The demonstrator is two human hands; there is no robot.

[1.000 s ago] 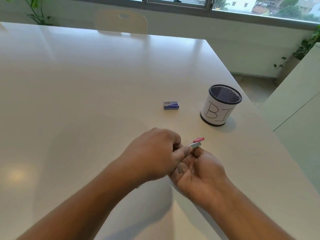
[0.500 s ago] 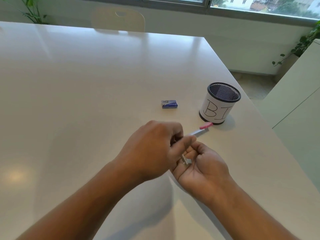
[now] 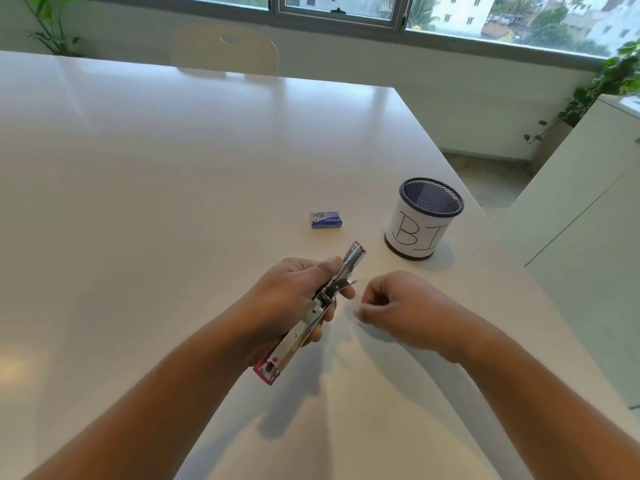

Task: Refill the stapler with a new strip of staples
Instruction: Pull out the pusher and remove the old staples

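A pink and silver stapler (image 3: 300,336) lies swung fully open in my left hand (image 3: 291,299), its metal staple channel facing up and its two ends pointing toward me and away. My right hand (image 3: 401,308) hovers just right of it, apart from the stapler, fingers curled into a loose fist; whether it pinches anything is hidden. A small blue staple box (image 3: 326,220) lies shut on the white table (image 3: 156,202) beyond my hands.
A black mesh cup (image 3: 424,220) with a white paper label stands at the right, close to the table's right edge. A pale chair (image 3: 225,50) stands at the far side. A white cabinet (image 3: 588,220) is off to the right.
The stapler has passed from between both hands into my left hand alone and swung open flat. My right hand has drawn away to the right and closed.
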